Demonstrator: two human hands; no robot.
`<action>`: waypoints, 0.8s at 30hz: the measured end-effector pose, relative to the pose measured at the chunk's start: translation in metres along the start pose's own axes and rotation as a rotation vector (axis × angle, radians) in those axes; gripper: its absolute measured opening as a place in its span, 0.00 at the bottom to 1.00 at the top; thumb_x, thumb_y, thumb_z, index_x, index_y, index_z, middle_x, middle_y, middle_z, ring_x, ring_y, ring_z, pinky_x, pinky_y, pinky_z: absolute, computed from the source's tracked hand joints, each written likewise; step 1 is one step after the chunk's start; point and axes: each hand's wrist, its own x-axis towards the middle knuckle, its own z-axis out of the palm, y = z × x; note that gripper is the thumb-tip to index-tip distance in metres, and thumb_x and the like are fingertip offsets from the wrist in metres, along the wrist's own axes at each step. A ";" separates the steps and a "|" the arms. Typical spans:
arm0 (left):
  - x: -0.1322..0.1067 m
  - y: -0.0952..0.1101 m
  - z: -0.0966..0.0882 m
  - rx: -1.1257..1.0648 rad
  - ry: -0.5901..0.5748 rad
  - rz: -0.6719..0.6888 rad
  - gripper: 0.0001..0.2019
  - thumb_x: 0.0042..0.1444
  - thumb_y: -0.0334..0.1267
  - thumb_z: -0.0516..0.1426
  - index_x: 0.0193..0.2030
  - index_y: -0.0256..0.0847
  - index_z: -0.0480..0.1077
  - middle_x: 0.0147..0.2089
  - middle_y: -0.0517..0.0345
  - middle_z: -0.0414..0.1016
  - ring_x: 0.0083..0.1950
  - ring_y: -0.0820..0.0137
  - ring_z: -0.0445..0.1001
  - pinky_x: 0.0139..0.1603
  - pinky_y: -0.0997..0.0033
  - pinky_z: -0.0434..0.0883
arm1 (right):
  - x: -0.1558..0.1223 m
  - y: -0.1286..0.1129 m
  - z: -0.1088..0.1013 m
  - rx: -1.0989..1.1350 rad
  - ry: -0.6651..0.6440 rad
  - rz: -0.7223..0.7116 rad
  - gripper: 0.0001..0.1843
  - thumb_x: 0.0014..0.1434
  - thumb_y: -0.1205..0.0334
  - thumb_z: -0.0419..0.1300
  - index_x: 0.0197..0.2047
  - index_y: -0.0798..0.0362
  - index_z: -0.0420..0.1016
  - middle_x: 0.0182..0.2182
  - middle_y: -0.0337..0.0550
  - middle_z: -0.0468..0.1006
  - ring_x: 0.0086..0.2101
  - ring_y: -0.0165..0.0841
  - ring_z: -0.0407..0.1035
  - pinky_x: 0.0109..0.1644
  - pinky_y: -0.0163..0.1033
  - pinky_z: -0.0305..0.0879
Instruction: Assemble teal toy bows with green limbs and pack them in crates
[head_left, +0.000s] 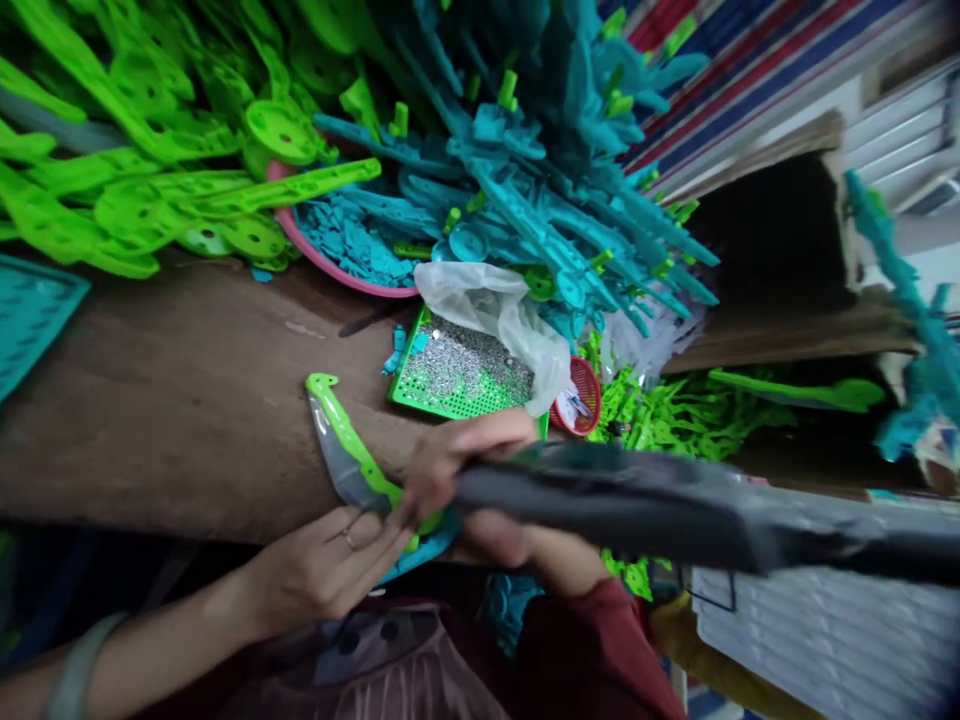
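My left hand (330,565) has its fingers closed on the near end of a curved plastic toy blade (341,450), grey with a bright green spine, which lies on the brown wooden table (172,400). My right hand (465,470) is wrapped round a long dark grey tool (675,510) that stretches off to the right; its fingertips press on the same green piece. A teal part (420,550) shows under both hands.
A green perforated tray of small silver screws (457,375) sits just beyond my hands, with a clear plastic bag and a small red basket (581,395). Piles of green (150,150) and teal parts (540,170) fill the back. A cardboard box (780,240) stands right.
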 end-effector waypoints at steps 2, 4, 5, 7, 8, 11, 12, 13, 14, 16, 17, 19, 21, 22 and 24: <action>0.003 -0.002 -0.002 0.057 -0.048 0.049 0.16 0.65 0.27 0.51 0.53 0.32 0.76 0.59 0.42 0.78 0.41 0.65 0.75 0.37 0.61 0.68 | 0.012 0.004 -0.032 0.032 0.300 -0.161 0.16 0.60 0.48 0.59 0.49 0.41 0.63 0.20 0.25 0.64 0.17 0.25 0.63 0.21 0.32 0.68; 0.003 -0.003 -0.003 0.060 -0.078 0.055 0.16 0.65 0.28 0.52 0.55 0.31 0.76 0.62 0.41 0.75 0.43 0.64 0.75 0.39 0.61 0.69 | 0.019 0.018 -0.060 -0.027 0.605 -0.176 0.13 0.58 0.53 0.58 0.45 0.44 0.63 0.20 0.25 0.62 0.16 0.25 0.60 0.20 0.31 0.65; 0.003 -0.003 -0.003 0.044 -0.082 0.045 0.16 0.65 0.28 0.53 0.55 0.31 0.76 0.63 0.41 0.75 0.43 0.64 0.75 0.40 0.61 0.69 | 0.020 0.027 -0.070 -0.059 0.699 -0.135 0.12 0.57 0.54 0.58 0.44 0.45 0.63 0.19 0.25 0.62 0.16 0.25 0.58 0.20 0.32 0.64; 0.001 -0.001 -0.004 0.018 -0.103 0.029 0.16 0.64 0.28 0.54 0.55 0.32 0.76 0.63 0.42 0.74 0.45 0.63 0.76 0.40 0.60 0.69 | 0.019 0.043 -0.081 -0.084 0.779 -0.037 0.14 0.55 0.54 0.57 0.43 0.46 0.62 0.19 0.25 0.61 0.15 0.26 0.57 0.20 0.33 0.62; 0.000 -0.001 -0.004 0.016 -0.120 0.029 0.16 0.64 0.27 0.54 0.55 0.32 0.76 0.64 0.42 0.74 0.45 0.62 0.76 0.40 0.59 0.70 | 0.018 0.048 -0.083 -0.084 0.789 -0.015 0.14 0.55 0.53 0.57 0.44 0.46 0.62 0.19 0.25 0.61 0.15 0.26 0.57 0.20 0.33 0.62; -0.001 0.000 -0.007 0.041 -0.178 0.040 0.17 0.63 0.27 0.55 0.56 0.34 0.75 0.66 0.43 0.72 0.43 0.63 0.76 0.39 0.59 0.72 | 0.014 0.054 -0.082 -0.079 0.778 0.000 0.16 0.53 0.52 0.59 0.43 0.45 0.61 0.19 0.25 0.61 0.16 0.26 0.58 0.20 0.33 0.62; -0.001 0.000 -0.007 0.047 -0.192 0.042 0.17 0.63 0.27 0.55 0.57 0.35 0.75 0.66 0.44 0.71 0.43 0.64 0.76 0.39 0.59 0.73 | 0.013 0.053 -0.082 -0.077 0.773 0.007 0.16 0.53 0.52 0.59 0.43 0.45 0.60 0.19 0.25 0.61 0.16 0.26 0.58 0.20 0.33 0.62; -0.001 0.000 -0.008 0.051 -0.203 0.041 0.17 0.63 0.28 0.55 0.57 0.35 0.75 0.67 0.44 0.71 0.43 0.64 0.75 0.39 0.59 0.74 | 0.013 0.052 -0.081 -0.075 0.770 0.016 0.16 0.53 0.52 0.59 0.43 0.45 0.60 0.19 0.24 0.61 0.16 0.26 0.58 0.20 0.33 0.62; 0.000 -0.001 -0.008 0.050 -0.211 0.039 0.17 0.63 0.28 0.56 0.57 0.35 0.75 0.67 0.44 0.70 0.43 0.64 0.75 0.39 0.59 0.74 | 0.013 0.052 -0.081 -0.075 0.772 0.025 0.16 0.53 0.52 0.59 0.42 0.45 0.60 0.19 0.24 0.61 0.16 0.26 0.58 0.20 0.33 0.62; 0.001 -0.001 -0.007 0.036 -0.212 0.039 0.17 0.63 0.27 0.56 0.58 0.33 0.74 0.67 0.42 0.70 0.43 0.63 0.75 0.39 0.58 0.74 | 0.014 0.052 -0.082 -0.073 0.780 0.033 0.16 0.53 0.52 0.58 0.42 0.46 0.59 0.18 0.24 0.61 0.16 0.26 0.58 0.20 0.33 0.62; 0.002 -0.001 -0.008 0.029 -0.207 0.041 0.17 0.62 0.27 0.57 0.58 0.31 0.74 0.66 0.41 0.71 0.43 0.63 0.75 0.38 0.57 0.74 | 0.014 0.053 -0.082 -0.071 0.785 0.033 0.16 0.53 0.52 0.58 0.42 0.46 0.59 0.18 0.24 0.61 0.16 0.26 0.58 0.20 0.33 0.61; 0.002 0.000 -0.011 0.019 -0.205 0.039 0.18 0.62 0.26 0.57 0.58 0.29 0.73 0.65 0.40 0.72 0.42 0.62 0.75 0.37 0.57 0.73 | 0.014 0.054 -0.083 -0.062 0.798 0.031 0.15 0.53 0.53 0.58 0.42 0.46 0.60 0.18 0.24 0.61 0.15 0.26 0.58 0.20 0.33 0.61; 0.005 0.000 -0.017 -0.013 -0.238 0.007 0.18 0.63 0.25 0.55 0.58 0.29 0.73 0.64 0.41 0.73 0.43 0.62 0.76 0.40 0.57 0.72 | 0.015 0.051 -0.085 -0.054 0.806 0.025 0.15 0.54 0.54 0.59 0.42 0.46 0.60 0.19 0.24 0.61 0.16 0.25 0.59 0.20 0.33 0.62; 0.007 -0.001 -0.022 -0.049 -0.257 -0.018 0.18 0.64 0.25 0.52 0.58 0.30 0.74 0.64 0.43 0.73 0.45 0.61 0.76 0.42 0.56 0.72 | 0.016 0.048 -0.085 -0.050 0.805 0.011 0.14 0.55 0.55 0.59 0.42 0.46 0.61 0.19 0.25 0.62 0.16 0.25 0.59 0.21 0.33 0.63; 0.019 -0.007 -0.029 -0.134 -0.241 -0.068 0.18 0.66 0.25 0.49 0.56 0.34 0.76 0.63 0.48 0.75 0.48 0.62 0.77 0.47 0.57 0.72 | 0.020 0.036 -0.082 -0.035 0.789 -0.054 0.12 0.56 0.56 0.58 0.43 0.46 0.62 0.20 0.25 0.61 0.16 0.25 0.59 0.21 0.33 0.63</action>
